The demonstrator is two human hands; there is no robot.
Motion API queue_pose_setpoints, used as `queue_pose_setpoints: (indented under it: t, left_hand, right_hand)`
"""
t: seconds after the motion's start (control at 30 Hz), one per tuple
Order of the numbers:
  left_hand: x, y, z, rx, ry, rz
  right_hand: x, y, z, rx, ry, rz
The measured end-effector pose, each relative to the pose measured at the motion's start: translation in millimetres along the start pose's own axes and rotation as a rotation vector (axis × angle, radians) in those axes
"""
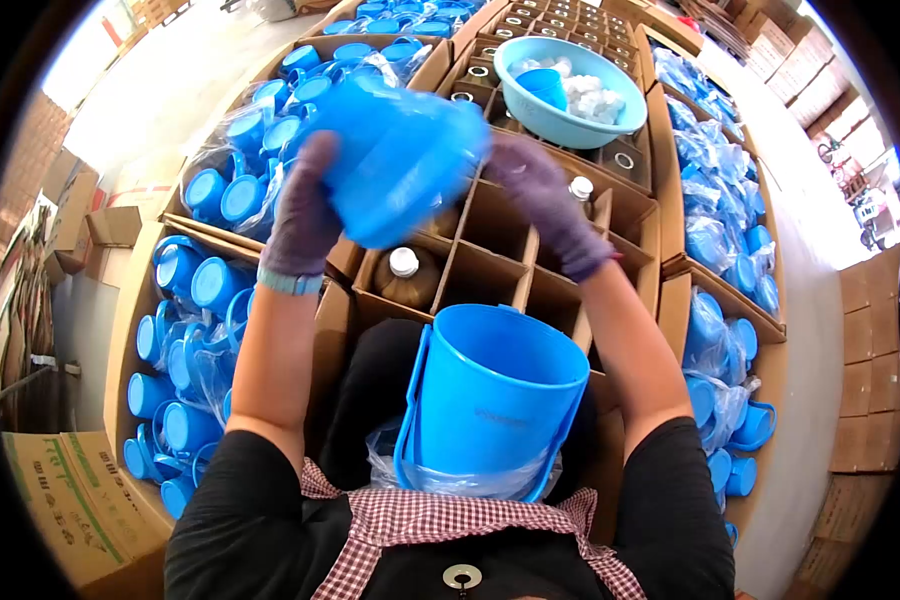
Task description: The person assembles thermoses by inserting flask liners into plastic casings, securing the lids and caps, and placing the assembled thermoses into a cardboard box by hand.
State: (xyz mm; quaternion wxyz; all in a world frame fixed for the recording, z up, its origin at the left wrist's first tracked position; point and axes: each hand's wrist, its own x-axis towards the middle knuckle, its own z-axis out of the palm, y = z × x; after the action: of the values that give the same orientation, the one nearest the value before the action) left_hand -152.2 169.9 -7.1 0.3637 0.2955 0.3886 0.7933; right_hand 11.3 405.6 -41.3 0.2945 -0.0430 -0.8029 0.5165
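Note:
My gloved left hand grips the left side of a blue plastic piece. Motion smears that piece, so I cannot tell its exact kind. At its right edge are the fingertips of my gloved right hand, which seem to pinch it. Below, an open-topped blue bucket with its handle down stands at my lap, clear plastic film around its base. A divided carton lies under my hands. In it sit a white-capped brown bottle and another capped bottle.
A light-blue basin holding a blue cup and whitish pieces rests on the cartons ahead. Cartons of blue mugs flank me on the left, with film-wrapped blue mugs on the right. Stacked boxes stand far right.

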Motion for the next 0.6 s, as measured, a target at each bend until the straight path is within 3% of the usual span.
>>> queue_pose_setpoints:
  t: [0.03,0.1,0.13,0.17,0.23,0.3,0.47,0.5,0.6]
  left_hand:
    - [-1.4,-3.4,-22.6,-0.273,0.011,-0.012]
    - [-21.1,-7.1,-45.1,-0.293,0.078,0.012]
    - [-33.2,-14.2,-45.7,-0.258,0.230,0.025]
    - [-46.4,-22.4,-70.3,-0.324,0.140,-0.046]
    - [-69.2,-29.3,-57.0,-0.329,0.258,-0.044]
    - [-84.2,-33.1,-50.4,-0.400,0.244,-0.078]
    - [-108.5,-15.2,-66.3,-0.366,0.267,-0.077]
    - [-111.3,-9.1,-83.2,-0.460,0.213,-0.117]
    - [-94.6,13.6,-81.0,-0.360,-0.117,-0.071]
  right_hand:
    - [-1.8,42.8,13.7,-0.170,-0.158,-0.169]
    - [-21.6,97.0,57.9,-0.314,-0.484,-0.039]
    - [-27.5,93.6,77.7,-0.340,-0.573,-0.050]
    - [-30.8,107.6,99.0,-0.390,-0.634,-0.190]
    - [-44.2,133.7,135.7,-0.469,-0.682,-0.068]
    - [-37.8,135.7,157.4,-0.570,-0.653,0.055]
    - [-24.0,88.5,103.7,-0.441,-0.433,-0.020]
    - [-13.9,57.0,81.4,-0.376,-0.352,-0.017]
    - [32.0,-18.1,12.1,-0.295,-0.084,-0.335]
